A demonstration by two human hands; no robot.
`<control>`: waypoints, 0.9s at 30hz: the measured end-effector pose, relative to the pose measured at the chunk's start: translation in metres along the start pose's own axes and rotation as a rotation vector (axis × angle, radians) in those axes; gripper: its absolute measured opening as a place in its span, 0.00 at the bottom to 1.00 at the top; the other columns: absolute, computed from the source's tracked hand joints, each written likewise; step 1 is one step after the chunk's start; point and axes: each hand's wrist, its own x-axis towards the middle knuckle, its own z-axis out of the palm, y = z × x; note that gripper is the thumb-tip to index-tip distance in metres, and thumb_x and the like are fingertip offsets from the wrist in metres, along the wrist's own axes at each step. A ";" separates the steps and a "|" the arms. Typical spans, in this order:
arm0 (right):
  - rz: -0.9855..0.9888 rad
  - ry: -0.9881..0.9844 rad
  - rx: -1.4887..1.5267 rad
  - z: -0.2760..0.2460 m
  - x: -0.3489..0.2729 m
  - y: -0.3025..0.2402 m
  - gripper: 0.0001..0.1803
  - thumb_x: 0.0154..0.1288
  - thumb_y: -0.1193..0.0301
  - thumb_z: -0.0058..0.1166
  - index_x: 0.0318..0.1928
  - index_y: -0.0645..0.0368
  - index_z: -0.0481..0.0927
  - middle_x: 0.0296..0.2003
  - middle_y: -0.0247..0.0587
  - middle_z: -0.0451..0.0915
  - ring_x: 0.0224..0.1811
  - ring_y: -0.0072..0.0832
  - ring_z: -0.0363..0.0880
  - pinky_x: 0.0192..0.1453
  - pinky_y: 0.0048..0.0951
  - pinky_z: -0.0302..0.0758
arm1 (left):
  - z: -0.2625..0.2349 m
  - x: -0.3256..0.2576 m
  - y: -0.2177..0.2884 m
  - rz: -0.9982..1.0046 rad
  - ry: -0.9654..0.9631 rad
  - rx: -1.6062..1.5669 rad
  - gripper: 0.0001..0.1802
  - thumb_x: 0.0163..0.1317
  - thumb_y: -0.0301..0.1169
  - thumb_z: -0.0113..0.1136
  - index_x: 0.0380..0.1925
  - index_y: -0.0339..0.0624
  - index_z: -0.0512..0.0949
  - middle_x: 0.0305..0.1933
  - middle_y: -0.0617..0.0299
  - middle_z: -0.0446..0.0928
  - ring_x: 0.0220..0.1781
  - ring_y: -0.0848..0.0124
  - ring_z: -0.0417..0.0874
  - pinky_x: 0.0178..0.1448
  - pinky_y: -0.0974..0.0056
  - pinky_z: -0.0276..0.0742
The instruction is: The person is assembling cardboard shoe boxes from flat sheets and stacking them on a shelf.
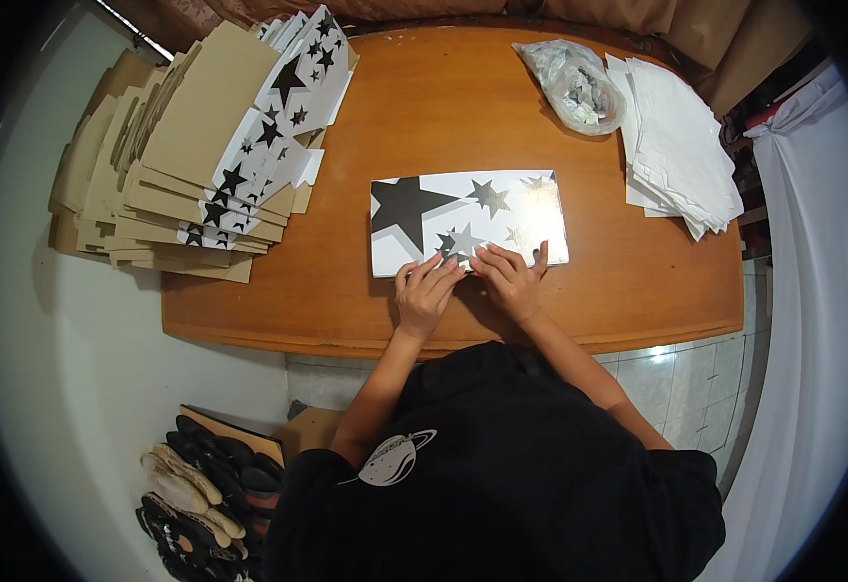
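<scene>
A closed flat white box with black and grey stars lies on the wooden table in front of me. At its near edge, left of the middle, my left hand rests with fingers stretched over the lid's border. Close beside it, my right hand lies on the same edge, its fingers spread and one sticking out to the right. Both thumbs are mostly hidden, so any grip under the edge does not show.
Flattened cardboard boxes, some star-printed, are piled at the left. At the far right stand a clear plastic bag of scraps and a stack of white paper sheets. Several shoes lie on the floor, lower left.
</scene>
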 end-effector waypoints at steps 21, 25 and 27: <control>-0.172 -0.538 0.262 -0.017 0.060 0.003 0.22 0.67 0.58 0.39 0.60 0.46 0.68 0.63 0.33 0.63 0.67 0.30 0.58 0.69 0.48 0.47 | 0.012 0.106 -0.074 -0.207 -0.290 -0.037 0.28 0.69 0.48 0.28 0.62 0.47 0.63 0.68 0.57 0.57 0.72 0.56 0.50 0.72 0.45 0.34; -0.357 -0.691 0.325 0.001 0.083 0.038 0.23 0.68 0.54 0.36 0.62 0.34 0.64 0.65 0.31 0.59 0.69 0.33 0.52 0.70 0.51 0.44 | 0.009 0.102 -0.079 -0.200 -0.348 -0.056 0.29 0.69 0.49 0.29 0.62 0.45 0.63 0.68 0.55 0.58 0.71 0.55 0.51 0.72 0.46 0.34; -0.223 -0.599 0.092 0.004 0.091 0.091 0.22 0.67 0.55 0.38 0.61 0.35 0.66 0.64 0.33 0.60 0.67 0.36 0.54 0.69 0.54 0.45 | 0.010 0.106 -0.076 -0.190 -0.385 -0.022 0.30 0.68 0.51 0.32 0.62 0.44 0.63 0.67 0.54 0.58 0.71 0.54 0.51 0.72 0.46 0.34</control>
